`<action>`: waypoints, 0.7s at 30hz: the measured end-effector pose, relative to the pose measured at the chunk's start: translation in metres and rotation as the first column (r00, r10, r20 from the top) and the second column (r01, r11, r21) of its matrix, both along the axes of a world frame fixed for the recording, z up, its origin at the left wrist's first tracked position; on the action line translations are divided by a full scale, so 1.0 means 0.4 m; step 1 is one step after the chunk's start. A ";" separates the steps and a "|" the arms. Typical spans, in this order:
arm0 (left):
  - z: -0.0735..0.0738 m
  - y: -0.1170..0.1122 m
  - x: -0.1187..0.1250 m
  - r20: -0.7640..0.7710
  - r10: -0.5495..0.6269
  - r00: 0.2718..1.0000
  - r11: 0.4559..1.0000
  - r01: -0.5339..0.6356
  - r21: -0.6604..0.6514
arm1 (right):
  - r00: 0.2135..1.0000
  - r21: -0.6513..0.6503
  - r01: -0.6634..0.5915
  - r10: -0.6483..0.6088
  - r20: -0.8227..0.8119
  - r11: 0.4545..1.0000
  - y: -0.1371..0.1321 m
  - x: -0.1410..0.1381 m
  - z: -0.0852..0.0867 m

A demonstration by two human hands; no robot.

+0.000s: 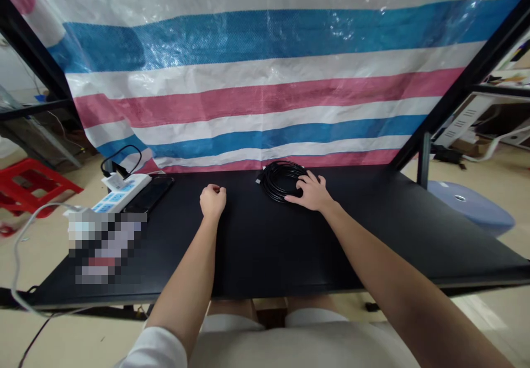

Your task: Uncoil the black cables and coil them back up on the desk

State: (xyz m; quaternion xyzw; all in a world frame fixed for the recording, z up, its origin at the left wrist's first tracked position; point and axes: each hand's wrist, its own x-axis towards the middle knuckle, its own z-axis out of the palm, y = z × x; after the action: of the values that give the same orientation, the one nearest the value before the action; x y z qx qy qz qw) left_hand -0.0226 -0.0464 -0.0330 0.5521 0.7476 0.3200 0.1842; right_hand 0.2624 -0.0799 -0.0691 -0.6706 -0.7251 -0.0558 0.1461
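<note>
A coil of black cable point(270, 187) lies at the back middle of the black table point(273, 246). Its pale plug end point(259, 179) sticks out on the left. My right hand point(312, 191) is at the coil's right side, thumb along the near edge and fingers curved over the loops, gripping them loosely. Left of the coil and apart from it, my left hand point(213, 199) rests on the table with its fingers curled into a loose fist. I see nothing in that fist, though its inner side is partly hidden.
On the table's left stand a white power strip point(138, 183) with plugs and a dark phone point(149, 194); a blurred-out item lies nearer. A striped plastic sheet point(265, 103) hangs behind. A red stool point(35, 183) is at left, a bluish round-cornered seat point(472, 205) at right.
</note>
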 end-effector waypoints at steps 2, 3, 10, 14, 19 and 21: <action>-0.001 0.003 0.000 -0.009 -0.006 1.000 1.000 0.006 0.003 | 1.000 0.096 0.009 -0.008 -0.014 0.995 0.009 0.007 -0.015; -0.002 0.004 0.000 -0.010 -0.007 1.000 1.000 0.007 0.002 | 1.000 0.146 0.016 -0.012 -0.029 0.989 0.010 0.011 -0.024; -0.011 0.001 0.002 -0.054 -0.022 0.998 0.997 0.026 0.068 | 0.953 0.388 0.229 -0.124 -0.277 0.893 -0.005 0.034 -0.059; 0.002 -0.014 0.024 -0.125 -0.131 0.984 0.937 0.163 0.308 | 0.839 0.388 0.466 -0.259 -0.479 0.795 0.000 0.046 -0.060; 0.088 -0.118 0.073 -0.302 -0.644 0.703 0.484 0.680 0.551 | 0.779 0.332 0.555 -0.335 -0.530 0.763 0.007 0.049 -0.063; 0.110 -0.198 0.081 -0.372 -0.732 0.570 0.300 0.761 0.576 | 0.775 0.325 0.558 -0.340 -0.532 0.764 0.006 0.048 -0.061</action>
State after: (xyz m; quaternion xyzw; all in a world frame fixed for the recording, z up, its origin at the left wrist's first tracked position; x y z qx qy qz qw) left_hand 0.0098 -0.1255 0.0111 0.8651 0.2326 0.4372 0.0791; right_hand 0.2817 -0.0775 -0.0935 -0.7674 -0.4489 -0.1085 0.4448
